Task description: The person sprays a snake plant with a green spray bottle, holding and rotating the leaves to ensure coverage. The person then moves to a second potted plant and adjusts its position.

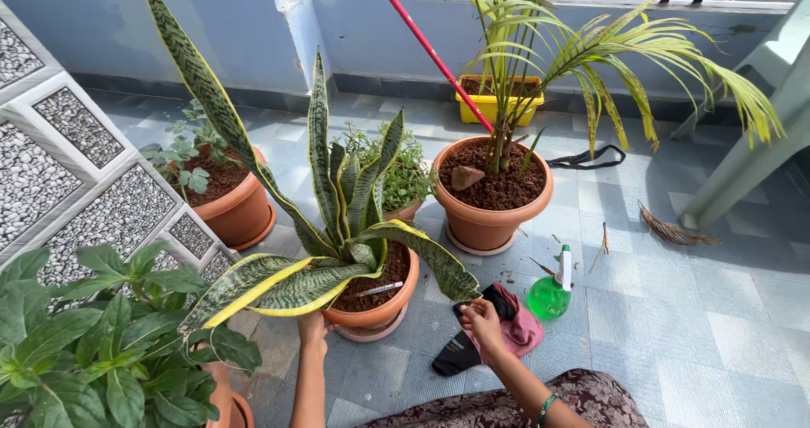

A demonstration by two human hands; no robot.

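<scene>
Leaf-wiping underway: right hand [483,318] pinching black cloth [472,331] against tip of long green-and-yellow mottled snake-plant leaf [422,251]; left hand [312,325] cupping another leaf from beneath, grip unclear. Terracotta pot [375,310] between both. Most leaves seemingly untouched yet. Green spray bottle [550,293] nearby on tiled floor.

Open tiled floor [726,327] at 4 o'clock. Blocking: snake plant pot [375,310] at centre, palm pot [489,213] at 1 o'clock, spray bottle [550,293] at 3 o'clock, leafy shrub [93,344] at 8 o'clock, patterned wall [76,175] at 9 o'clock.
</scene>
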